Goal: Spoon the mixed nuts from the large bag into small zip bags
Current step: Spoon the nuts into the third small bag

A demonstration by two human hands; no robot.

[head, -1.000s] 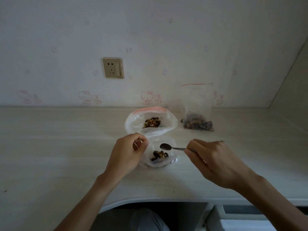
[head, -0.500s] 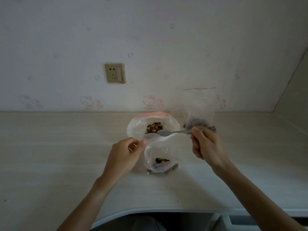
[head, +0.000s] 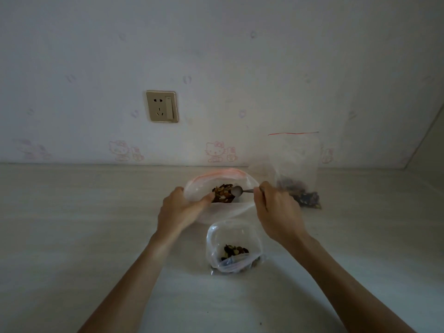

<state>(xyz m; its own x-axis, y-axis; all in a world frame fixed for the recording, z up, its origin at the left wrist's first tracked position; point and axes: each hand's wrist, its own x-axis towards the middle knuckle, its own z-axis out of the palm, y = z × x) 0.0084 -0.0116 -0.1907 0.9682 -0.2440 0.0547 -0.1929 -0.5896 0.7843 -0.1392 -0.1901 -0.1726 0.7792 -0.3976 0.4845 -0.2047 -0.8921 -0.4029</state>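
**Spoon at the mouth of the large bag**

Right hand: the grip is closed around the handle of a metal spoon, whose bowl is held at the mixed nuts inside the large bag. The near-left rim of that bag, at about 9 o'clock of its mouth, is pinched by the left hand, thumb over the rim and fingers curled behind it, so the mouth is kept open.

A small zip bag stands open at 6 o'clock of the large bag, between the two forearms, with a few nuts at its bottom; it is touched by neither hand. A second small zip bag, upright with a red seal line at its top and dark nuts at its base, is found at 2 o'clock, close behind the right hand and just beside the large bag.

Bare worktop is seen at 9 o'clock and, more narrowly, at 3 o'clock. The wall runs along the back edge at 12 o'clock, close behind the bags, and a side wall closes the corner at 2 o'clock. A power socket is mounted on the wall at 11 o'clock, well above the worktop.
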